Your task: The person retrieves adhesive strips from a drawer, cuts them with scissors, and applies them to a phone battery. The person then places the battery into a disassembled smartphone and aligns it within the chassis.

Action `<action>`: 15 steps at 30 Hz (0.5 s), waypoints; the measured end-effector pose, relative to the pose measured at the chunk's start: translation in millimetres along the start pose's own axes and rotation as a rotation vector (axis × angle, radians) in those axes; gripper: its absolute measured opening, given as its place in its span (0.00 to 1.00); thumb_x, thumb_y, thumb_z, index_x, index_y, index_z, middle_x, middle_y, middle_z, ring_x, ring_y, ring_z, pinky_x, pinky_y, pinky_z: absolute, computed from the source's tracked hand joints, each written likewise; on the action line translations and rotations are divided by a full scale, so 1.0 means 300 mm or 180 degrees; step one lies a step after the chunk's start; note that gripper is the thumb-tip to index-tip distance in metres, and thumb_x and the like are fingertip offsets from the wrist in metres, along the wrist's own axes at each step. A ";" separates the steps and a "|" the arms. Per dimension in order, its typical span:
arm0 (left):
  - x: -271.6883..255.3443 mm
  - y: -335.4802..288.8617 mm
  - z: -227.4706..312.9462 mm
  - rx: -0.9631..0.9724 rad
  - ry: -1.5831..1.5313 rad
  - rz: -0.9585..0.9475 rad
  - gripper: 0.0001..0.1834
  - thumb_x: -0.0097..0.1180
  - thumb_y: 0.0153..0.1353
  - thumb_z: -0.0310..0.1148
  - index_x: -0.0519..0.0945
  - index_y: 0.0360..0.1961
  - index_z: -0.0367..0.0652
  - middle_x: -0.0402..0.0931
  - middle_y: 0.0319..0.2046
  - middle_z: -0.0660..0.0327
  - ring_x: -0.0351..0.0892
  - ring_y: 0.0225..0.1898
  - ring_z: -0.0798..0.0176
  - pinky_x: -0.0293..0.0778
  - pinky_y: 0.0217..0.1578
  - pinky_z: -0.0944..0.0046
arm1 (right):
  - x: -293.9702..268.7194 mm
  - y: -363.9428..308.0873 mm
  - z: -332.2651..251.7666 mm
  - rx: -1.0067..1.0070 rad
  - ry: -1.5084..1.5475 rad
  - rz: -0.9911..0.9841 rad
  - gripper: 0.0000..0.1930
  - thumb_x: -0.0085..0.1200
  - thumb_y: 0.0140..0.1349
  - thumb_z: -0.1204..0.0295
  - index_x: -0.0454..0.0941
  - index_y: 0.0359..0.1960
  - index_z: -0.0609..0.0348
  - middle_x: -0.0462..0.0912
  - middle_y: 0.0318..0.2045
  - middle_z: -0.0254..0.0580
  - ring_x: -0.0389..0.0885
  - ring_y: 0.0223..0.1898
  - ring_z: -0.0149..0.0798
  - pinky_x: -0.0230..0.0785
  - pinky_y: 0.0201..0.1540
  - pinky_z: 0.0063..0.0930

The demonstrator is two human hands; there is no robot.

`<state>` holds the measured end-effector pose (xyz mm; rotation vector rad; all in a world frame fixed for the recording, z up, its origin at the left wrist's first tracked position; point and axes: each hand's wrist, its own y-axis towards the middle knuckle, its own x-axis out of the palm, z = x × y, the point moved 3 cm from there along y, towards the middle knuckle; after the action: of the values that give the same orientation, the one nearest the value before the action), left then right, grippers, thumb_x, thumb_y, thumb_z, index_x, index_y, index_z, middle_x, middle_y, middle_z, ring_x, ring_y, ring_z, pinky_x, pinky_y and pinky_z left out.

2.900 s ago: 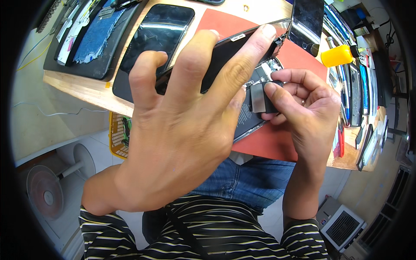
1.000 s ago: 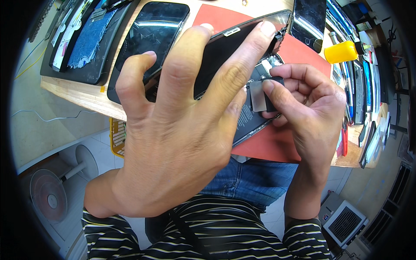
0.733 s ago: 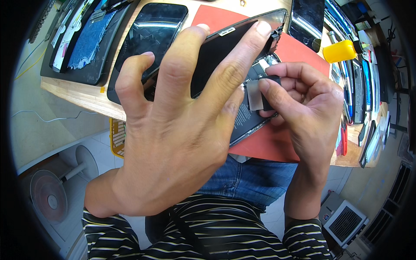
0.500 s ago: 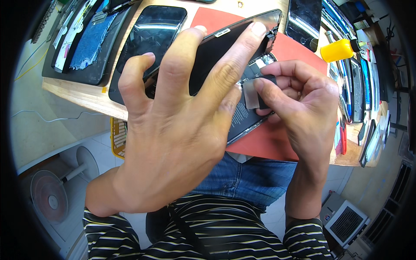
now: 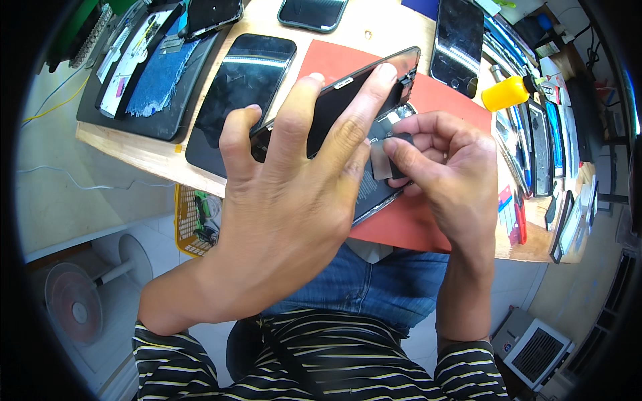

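Note:
An opened phone lies on a red mat, its dark screen panel lifted at an angle from the phone body. My left hand reaches across it with fingers spread. The index fingertip presses the panel's upper end, and other fingertips rest along its edge. The thumb is partly hidden beside the body. Between thumb and fingers, my right hand pinches a small flat scraper with a pale metal blade and dark grip. Its blade lies over the phone's inside; whether it touches, I cannot tell.
Other phones lie around: one black at left, one at far right. A yellow bottle stands by rows of tools on the right. Denim cloth lies at far left. A yellow basket sits below the table edge.
The view has shifted, so the table sits lower and more of its far side shows. Both hands keep their holds on the panel and scraper, with little change between them.

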<state>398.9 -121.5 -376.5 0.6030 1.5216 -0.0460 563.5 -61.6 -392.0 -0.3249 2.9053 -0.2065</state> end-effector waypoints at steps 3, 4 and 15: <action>0.005 0.005 0.003 -0.0030 0.0004 -0.0003 0.14 0.59 0.53 0.26 0.87 0.42 0.44 0.65 0.72 0.61 0.56 0.69 0.48 0.50 0.59 0.50 | -0.001 0.004 0.005 0.0049 -0.0093 -0.0012 0.10 0.65 0.62 0.78 0.81 0.43 0.71 0.86 0.27 0.40 0.84 0.25 0.26 0.77 0.27 0.17; 0.006 0.006 0.003 -0.0028 0.0010 -0.0003 0.14 0.59 0.53 0.26 0.87 0.42 0.44 0.65 0.73 0.61 0.56 0.69 0.48 0.50 0.59 0.50 | -0.003 0.004 0.006 0.0085 -0.0119 -0.0015 0.10 0.65 0.62 0.78 0.81 0.43 0.70 0.86 0.27 0.40 0.84 0.25 0.26 0.77 0.27 0.16; 0.000 0.007 0.014 -0.0101 0.0048 -0.0061 0.14 0.60 0.54 0.28 0.87 0.43 0.48 0.62 0.75 0.62 0.55 0.70 0.48 0.51 0.58 0.49 | -0.002 0.007 0.017 0.0017 -0.0107 0.0010 0.10 0.65 0.63 0.76 0.83 0.43 0.69 0.87 0.27 0.39 0.84 0.25 0.25 0.74 0.25 0.14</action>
<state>403.6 -121.4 -375.9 0.5645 1.5400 -0.0322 564.8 -60.0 -397.0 -0.3196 2.8714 -0.2061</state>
